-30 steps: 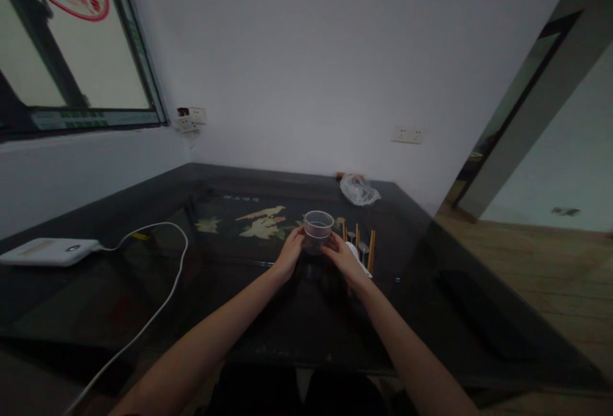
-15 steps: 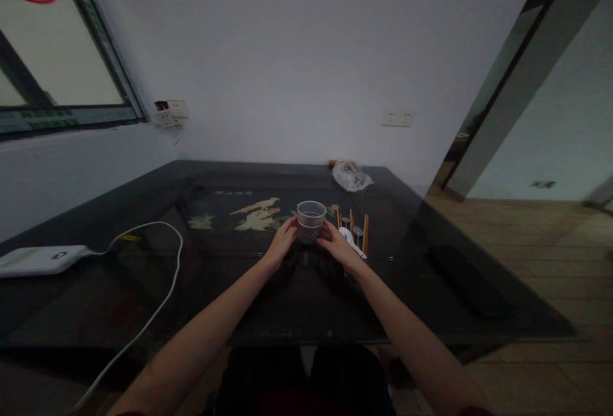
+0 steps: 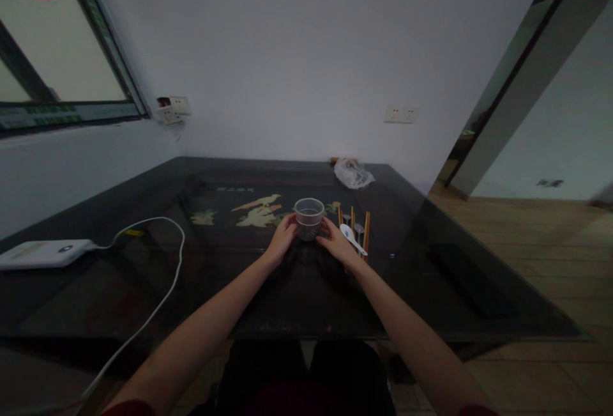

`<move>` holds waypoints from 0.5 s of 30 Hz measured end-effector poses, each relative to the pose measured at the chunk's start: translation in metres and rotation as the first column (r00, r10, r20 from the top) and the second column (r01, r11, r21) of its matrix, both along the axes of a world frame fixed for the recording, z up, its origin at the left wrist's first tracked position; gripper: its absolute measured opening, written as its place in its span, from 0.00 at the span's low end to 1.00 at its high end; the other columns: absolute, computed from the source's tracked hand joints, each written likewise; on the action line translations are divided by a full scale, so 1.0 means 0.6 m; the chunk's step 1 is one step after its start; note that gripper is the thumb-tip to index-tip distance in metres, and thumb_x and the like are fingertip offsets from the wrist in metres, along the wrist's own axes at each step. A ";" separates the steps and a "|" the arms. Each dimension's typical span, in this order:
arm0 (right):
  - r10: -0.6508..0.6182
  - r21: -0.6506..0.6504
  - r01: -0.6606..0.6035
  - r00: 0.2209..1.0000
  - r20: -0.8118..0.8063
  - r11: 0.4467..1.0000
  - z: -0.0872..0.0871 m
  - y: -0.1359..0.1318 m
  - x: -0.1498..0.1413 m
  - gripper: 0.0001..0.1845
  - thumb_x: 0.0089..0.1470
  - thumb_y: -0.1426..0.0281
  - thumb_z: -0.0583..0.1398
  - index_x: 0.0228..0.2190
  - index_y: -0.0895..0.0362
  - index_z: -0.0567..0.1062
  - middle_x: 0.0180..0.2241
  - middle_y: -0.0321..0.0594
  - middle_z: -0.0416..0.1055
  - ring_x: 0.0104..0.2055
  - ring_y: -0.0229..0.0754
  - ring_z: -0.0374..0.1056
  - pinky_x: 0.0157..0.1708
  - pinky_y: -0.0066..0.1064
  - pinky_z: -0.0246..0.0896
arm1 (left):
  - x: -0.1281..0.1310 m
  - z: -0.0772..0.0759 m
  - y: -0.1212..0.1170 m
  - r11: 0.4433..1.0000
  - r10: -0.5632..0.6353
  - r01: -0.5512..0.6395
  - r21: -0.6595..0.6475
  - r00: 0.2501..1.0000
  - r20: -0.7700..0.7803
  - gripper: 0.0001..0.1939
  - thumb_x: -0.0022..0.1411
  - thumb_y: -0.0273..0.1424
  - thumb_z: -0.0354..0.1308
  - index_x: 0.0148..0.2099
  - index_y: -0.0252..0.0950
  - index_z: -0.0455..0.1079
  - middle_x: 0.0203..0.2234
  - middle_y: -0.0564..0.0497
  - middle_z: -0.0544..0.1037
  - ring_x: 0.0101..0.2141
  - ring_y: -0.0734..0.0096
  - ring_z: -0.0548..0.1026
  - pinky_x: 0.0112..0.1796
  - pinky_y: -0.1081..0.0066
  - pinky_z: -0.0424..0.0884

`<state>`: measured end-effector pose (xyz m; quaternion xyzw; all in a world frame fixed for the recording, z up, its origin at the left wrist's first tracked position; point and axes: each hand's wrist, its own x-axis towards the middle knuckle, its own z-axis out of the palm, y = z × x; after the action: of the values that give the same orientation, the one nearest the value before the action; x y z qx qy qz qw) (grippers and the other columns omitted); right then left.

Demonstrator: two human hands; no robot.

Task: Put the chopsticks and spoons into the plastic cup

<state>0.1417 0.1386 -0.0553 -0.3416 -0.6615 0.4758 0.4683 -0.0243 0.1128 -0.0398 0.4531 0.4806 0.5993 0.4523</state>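
A clear plastic cup (image 3: 309, 216) stands upright in the middle of the dark table, between my two hands. My left hand (image 3: 283, 239) has its fingers closed around the cup's left side. On the opposite side my right hand (image 3: 337, 243) grips it too, thumb toward me. Just right of the right hand lie a white spoon (image 3: 353, 239) with a blue mark, several wooden chopsticks (image 3: 366, 231) and metal spoons (image 3: 359, 229). The cup's lower sides are partly covered by fingers.
A crumpled clear plastic bag (image 3: 353, 174) lies at the back of the table (image 3: 230, 301). To the left is a white power bank (image 3: 48, 254) with a white cable (image 3: 178, 269) trailing off the front edge. A dark flat object (image 3: 467, 278) rests at the right.
The view has shifted slightly. Both hands keep their hold on the cup, which stays in about the same place on the table.
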 end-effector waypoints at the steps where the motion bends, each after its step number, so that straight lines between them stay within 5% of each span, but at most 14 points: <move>1: -0.001 0.002 0.001 1.000 0.005 1.000 0.000 0.000 0.000 0.38 0.42 0.79 0.60 0.56 0.55 0.61 0.55 0.47 0.65 0.54 0.45 0.65 0.56 0.43 0.57 | 0.000 0.000 0.000 1.000 -0.001 0.002 -0.016 1.000 0.016 0.18 0.55 0.25 0.49 0.48 0.36 0.67 0.48 0.44 0.73 0.49 0.62 0.70 0.48 0.62 0.68; 15: 0.006 0.000 -0.006 0.999 0.043 1.000 -0.001 -0.003 -0.001 0.39 0.44 0.76 0.59 0.58 0.57 0.57 0.55 0.49 0.64 0.54 0.46 0.65 0.54 0.43 0.59 | -0.006 -0.004 0.009 1.000 -0.023 0.023 -0.015 1.000 0.015 0.21 0.49 0.19 0.50 0.46 0.36 0.66 0.47 0.45 0.73 0.49 0.63 0.70 0.51 0.62 0.65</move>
<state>0.1409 0.1366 -0.0558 -0.3499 -0.6724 0.4697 0.4527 -0.0278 0.1183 -0.0424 0.4506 0.4765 0.5939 0.4660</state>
